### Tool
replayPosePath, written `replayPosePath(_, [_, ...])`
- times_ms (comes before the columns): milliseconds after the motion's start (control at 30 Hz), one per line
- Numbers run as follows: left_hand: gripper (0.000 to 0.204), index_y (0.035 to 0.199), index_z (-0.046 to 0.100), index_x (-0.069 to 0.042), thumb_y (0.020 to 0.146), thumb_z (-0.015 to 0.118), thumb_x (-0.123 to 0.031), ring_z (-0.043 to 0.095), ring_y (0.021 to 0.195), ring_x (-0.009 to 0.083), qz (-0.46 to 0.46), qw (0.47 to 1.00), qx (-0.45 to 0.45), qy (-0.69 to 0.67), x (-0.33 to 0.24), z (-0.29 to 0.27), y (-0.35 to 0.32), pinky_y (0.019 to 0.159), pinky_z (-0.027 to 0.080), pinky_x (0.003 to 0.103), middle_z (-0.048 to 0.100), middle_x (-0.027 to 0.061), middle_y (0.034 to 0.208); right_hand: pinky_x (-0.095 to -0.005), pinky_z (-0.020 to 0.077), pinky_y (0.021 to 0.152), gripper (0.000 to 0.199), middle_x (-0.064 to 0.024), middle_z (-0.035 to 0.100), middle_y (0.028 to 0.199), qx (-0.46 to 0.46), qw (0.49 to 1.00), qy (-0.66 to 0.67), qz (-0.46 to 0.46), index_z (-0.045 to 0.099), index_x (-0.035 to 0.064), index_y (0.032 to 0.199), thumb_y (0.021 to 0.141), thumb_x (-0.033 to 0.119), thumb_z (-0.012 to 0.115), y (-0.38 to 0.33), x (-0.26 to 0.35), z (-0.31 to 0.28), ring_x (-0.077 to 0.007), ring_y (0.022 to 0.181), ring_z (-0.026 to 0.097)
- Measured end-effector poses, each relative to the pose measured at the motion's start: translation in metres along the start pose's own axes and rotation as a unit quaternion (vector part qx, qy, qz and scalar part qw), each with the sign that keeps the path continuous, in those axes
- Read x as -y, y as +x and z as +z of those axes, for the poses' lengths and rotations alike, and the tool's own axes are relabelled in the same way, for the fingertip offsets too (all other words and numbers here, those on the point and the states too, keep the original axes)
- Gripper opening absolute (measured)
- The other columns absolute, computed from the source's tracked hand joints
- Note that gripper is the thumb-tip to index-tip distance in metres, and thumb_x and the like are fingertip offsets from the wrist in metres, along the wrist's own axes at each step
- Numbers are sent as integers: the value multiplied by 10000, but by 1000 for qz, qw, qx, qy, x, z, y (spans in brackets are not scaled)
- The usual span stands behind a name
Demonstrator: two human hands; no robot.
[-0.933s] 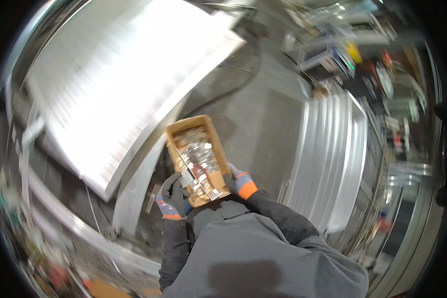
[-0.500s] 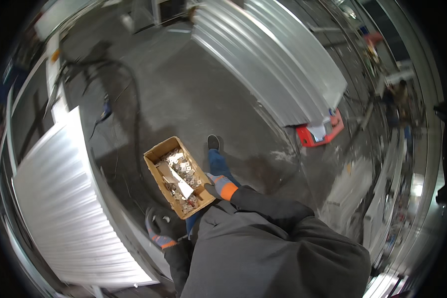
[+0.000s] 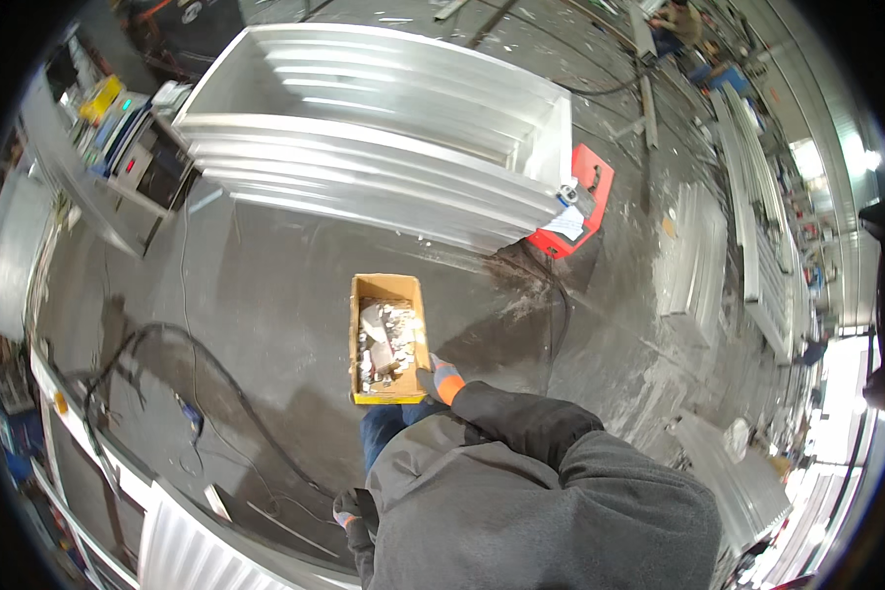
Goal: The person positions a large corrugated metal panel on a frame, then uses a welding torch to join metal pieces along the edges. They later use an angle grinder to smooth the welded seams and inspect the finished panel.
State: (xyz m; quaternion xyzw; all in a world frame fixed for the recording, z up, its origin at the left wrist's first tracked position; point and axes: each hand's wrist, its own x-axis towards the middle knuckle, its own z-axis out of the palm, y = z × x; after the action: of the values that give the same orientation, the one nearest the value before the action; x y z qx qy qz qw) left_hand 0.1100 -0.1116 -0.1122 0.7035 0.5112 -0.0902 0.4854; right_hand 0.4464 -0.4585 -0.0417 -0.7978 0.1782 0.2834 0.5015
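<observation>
A cardboard box (image 3: pixel 357 339) with its top uncovered is carried in front of my body, above the floor. Inside lie many small flat metal pieces (image 3: pixel 399 324) and a few larger card-like pieces (image 3: pixel 382 354). My right hand (image 3: pixel 442 381), in a grey and orange work glove, grips the box at its near right corner; the thumb is over the wall and the other fingers are hidden beneath. Low beside my left hip hangs my gloved left hand (image 3: pixel 344 509), apart from the box. Its fingers are too small and partly hidden to read.
Ahead stands a large ribbed aluminium panel body (image 3: pixel 364 167), with a red machine (image 3: pixel 580 211) at its right end. A black hose (image 3: pixel 236 403) and a blue-handled tool (image 3: pixel 189 418) lie on the floor at left. Metal profiles (image 3: pixel 693 265) are stacked at right. Another person (image 3: pixel 680 25) is far off.
My view has swung round to the right, away from the left ribbed panel, toward the large panel body. The box now points straight ahead. My left hand has dropped back from beside the box toward my hip.
</observation>
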Motion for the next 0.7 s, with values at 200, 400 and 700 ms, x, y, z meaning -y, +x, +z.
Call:
replayPosePath(200, [212,903,709,-22,920,637,-221,601,650,219,80,992,81,48,-87,30,85,560,468,377,645,71,706,-385,590,576,467,-163,722,1036,-118,941,308,77,565,42,1352,929,221,648,22,-44,-66,-277,773,727])
replayPosePath(400, [249,910,719,-4,911,649,-243,671,754,246,109,975,185,48,-178,77,112,642,527,398,675,82,755,-442,628,554,434,-188,705,1075,-196,827,479,218,551,40,1327,941,215,640,3,-108,-151,-315,766,728])
replayPosePath(700, [264,871,745,-43,880,675,-297,666,780,221,34,961,171,216,-277,198,32,743,537,398,707,71,811,-435,570,506,297,-152,723,1011,-364,708,530,292,615,68,1230,1018,267,557,152,-283,-374,-295,684,691])
